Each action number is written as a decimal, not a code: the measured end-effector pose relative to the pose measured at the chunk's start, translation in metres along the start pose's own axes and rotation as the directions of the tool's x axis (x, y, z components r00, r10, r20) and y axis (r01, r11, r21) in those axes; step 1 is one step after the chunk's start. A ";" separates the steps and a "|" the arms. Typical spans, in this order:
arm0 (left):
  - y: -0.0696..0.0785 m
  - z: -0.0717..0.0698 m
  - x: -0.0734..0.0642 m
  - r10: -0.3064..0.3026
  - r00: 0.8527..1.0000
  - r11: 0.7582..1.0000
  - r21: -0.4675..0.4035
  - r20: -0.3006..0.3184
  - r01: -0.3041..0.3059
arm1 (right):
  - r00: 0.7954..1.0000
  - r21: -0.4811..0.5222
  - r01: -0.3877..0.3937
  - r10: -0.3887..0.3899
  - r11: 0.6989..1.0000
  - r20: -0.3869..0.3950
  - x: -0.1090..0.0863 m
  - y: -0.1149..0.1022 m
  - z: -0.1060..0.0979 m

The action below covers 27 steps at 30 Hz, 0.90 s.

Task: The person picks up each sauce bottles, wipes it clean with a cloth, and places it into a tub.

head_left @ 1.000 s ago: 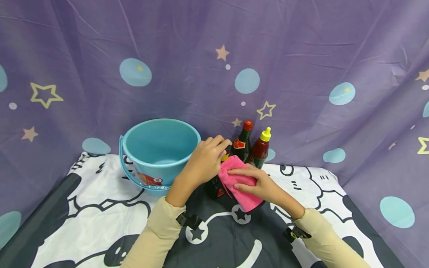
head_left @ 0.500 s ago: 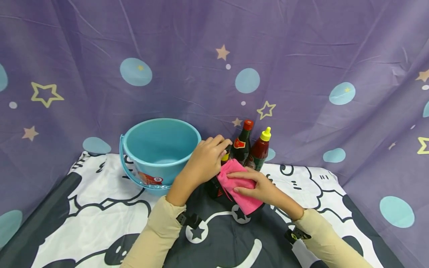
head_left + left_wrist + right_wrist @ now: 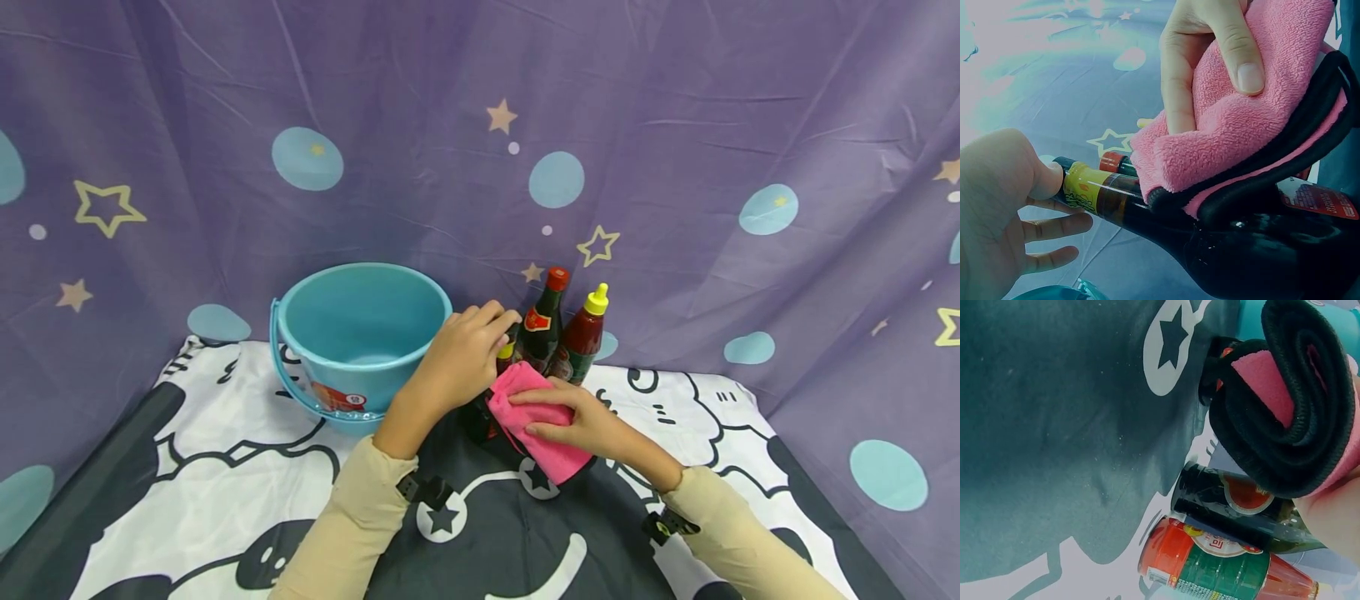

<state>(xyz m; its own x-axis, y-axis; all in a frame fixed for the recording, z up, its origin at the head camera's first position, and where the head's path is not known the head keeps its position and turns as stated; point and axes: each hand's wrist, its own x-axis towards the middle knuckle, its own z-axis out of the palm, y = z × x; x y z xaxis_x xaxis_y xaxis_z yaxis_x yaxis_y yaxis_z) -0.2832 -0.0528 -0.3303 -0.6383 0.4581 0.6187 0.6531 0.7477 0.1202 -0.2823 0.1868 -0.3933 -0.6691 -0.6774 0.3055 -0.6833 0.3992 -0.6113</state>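
Note:
With thumb and fingers at its black cap, my left hand (image 3: 461,354) holds a dark sauce bottle (image 3: 1254,250) with a yellow neck label (image 3: 1082,187). The bottle stands upright on the cloth cover. My right hand (image 3: 588,417) grips a folded pink towel (image 3: 551,454) with black edging and presses it to the bottle's side. In the left wrist view the towel (image 3: 1235,137) covers part of the bottle's shoulder and body. Just behind, a dark green bottle (image 3: 540,329) with a red cap and a red sauce bottle (image 3: 581,337) with a yellow nozzle stand side by side.
A light blue bucket (image 3: 397,379) stands left of the bottles, close to my left hand, its handle (image 3: 281,371) hanging down. A black and white printed cover (image 3: 240,467) lies underneath. Behind everything hangs a purple curtain (image 3: 420,167) with stars and dots.
My right hand's towel has slid slightly down along the dark bottle, showing more of the bottles behind. My left hand keeps its hold on the cap.

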 end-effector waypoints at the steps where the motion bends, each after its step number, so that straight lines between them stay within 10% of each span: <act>1: 0.000 0.000 0.000 0.001 1.000 1.000 0.001 -0.003 -0.001 | 1.000 -0.005 0.008 -0.008 1.000 0.005 0.000 0.000 0.000; 9: 0.000 0.000 0.001 0.002 1.000 1.000 0.004 -0.012 -0.002 | 0.993 -0.047 0.105 -0.102 0.993 0.058 0.001 0.006 -0.003; 27: 0.001 -0.002 0.000 -0.002 1.000 1.000 -0.001 -0.006 0.002 | 0.966 -0.100 -0.060 0.083 0.993 0.246 -0.002 0.003 -0.002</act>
<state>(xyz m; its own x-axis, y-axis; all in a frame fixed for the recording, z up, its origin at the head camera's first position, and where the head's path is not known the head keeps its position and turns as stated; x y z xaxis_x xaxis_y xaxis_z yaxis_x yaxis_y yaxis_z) -0.2815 -0.0529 -0.3286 -0.6370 0.4542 0.6228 0.6526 0.7478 0.1222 -0.2835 0.1913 -0.3942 -0.6310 -0.7731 0.0641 -0.6677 0.4992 -0.5523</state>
